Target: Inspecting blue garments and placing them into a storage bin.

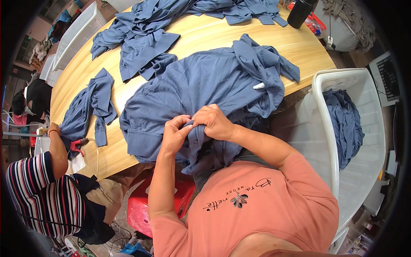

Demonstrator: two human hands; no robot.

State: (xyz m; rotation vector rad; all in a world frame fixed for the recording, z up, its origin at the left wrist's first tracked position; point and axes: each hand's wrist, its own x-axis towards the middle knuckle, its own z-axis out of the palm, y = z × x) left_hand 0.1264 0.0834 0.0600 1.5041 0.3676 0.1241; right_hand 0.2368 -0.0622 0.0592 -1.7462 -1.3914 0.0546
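A blue-grey garment (184, 85) lies spread over the near edge of the table, part of it hanging down toward my lap. Both hands pinch one folded edge of it, close beside each other. My left hand (175, 135) grips the fabric between thumb and fingers. Just to its right, my right hand (214, 123) is closed on the same edge, knuckles up. A small white label (258, 86) shows on the garment's right part. What lies between my fingertips, other than cloth, is hidden.
More blue-grey garments (145, 30) are heaped on the wooden table (205, 32). A black bottle (300, 13) stands at its far right. To my right is a white bin (334, 141) with blue-grey cloth inside. A person in a striped shirt (45, 192) works at left, near a red-handled tool (78, 145).
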